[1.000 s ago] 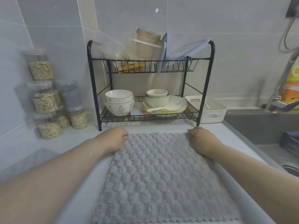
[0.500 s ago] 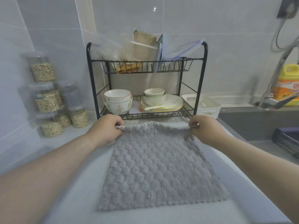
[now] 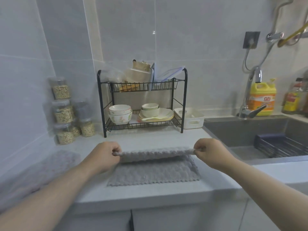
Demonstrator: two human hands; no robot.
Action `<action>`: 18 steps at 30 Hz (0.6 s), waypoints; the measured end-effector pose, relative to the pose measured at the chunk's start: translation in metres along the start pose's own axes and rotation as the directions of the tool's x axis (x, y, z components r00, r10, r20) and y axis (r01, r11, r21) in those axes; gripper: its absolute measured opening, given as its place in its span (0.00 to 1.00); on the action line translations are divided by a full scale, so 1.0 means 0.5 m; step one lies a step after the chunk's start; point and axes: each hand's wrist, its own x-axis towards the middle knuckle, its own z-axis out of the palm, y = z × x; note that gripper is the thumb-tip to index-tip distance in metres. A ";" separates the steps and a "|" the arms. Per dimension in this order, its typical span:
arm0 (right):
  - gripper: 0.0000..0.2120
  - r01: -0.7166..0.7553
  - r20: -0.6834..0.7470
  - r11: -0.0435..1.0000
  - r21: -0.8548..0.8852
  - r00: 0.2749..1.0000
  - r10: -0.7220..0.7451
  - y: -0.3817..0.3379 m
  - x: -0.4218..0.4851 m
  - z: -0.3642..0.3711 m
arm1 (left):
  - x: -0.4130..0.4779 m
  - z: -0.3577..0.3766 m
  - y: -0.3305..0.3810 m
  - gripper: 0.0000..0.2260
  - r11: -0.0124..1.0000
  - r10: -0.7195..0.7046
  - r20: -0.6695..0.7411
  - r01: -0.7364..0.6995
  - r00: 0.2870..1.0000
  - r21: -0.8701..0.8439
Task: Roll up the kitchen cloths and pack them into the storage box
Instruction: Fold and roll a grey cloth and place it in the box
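A second ago the grey kitchen cloth (image 3: pixel 155 172) lies flat. Now its far edge is lifted off the counter (image 3: pixel 150 192) and comes toward the near side, so I judge that the rolling begins. The near half rests on the counter's near middle. The left hand (image 3: pixel 101 157) and the right hand (image 3: pixel 211 154) each hold one far corner, the grip pinching it, knuckles upward. The white storage box (image 3: pixel 191 120) stands far right, well apart.

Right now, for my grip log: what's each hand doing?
Left hand: pinches the cloth, left corner.
Right hand: pinches the cloth, right corner.
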 end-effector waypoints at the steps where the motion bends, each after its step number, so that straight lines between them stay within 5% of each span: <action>1: 0.07 0.002 0.009 1.000 0.002 1.000 -0.002 0.000 -0.010 -0.002 | -0.010 0.003 0.001 0.08 1.000 -0.001 0.019 0.001 1.000 0.009; 7: 0.03 0.069 0.155 0.997 -0.037 0.986 -0.063 -0.001 -0.064 0.012 | -0.062 0.019 0.000 0.03 0.987 0.004 0.182 -0.033 0.983 0.154; 13: 0.13 0.180 0.250 0.969 -0.169 0.959 -0.135 0.011 -0.076 0.036 | -0.074 0.015 -0.005 0.03 0.947 0.083 0.265 -0.159 0.961 0.280; 18: 0.06 0.220 0.290 0.959 -0.180 0.943 -0.162 0.016 -0.077 0.034 | -0.084 0.018 -0.013 0.06 0.896 0.156 0.298 -0.262 0.942 0.358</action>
